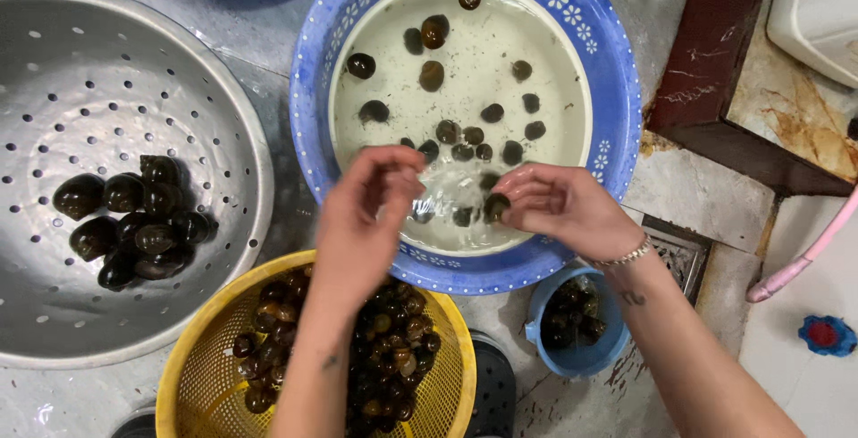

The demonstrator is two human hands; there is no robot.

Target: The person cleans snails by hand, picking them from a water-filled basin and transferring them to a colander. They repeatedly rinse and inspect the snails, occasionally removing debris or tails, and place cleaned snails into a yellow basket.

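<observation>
Both my hands hover over the near edge of a blue basin (617,71) filled with cloudy water and several dark snails (433,75). My right hand (559,206) pinches one dark snail (496,206) at its fingertips, just above the water. My left hand (366,214) is beside it with fingers curled together; whether it holds anything I cannot tell. The water ripples between the two hands.
A metal colander (107,54) on the left holds a pile of large dark snails (134,223). A yellow basket (192,366) full of snails sits below my left arm. A small blue bowl (581,357) with snails is under my right wrist. A pink hose (804,259) lies on the right.
</observation>
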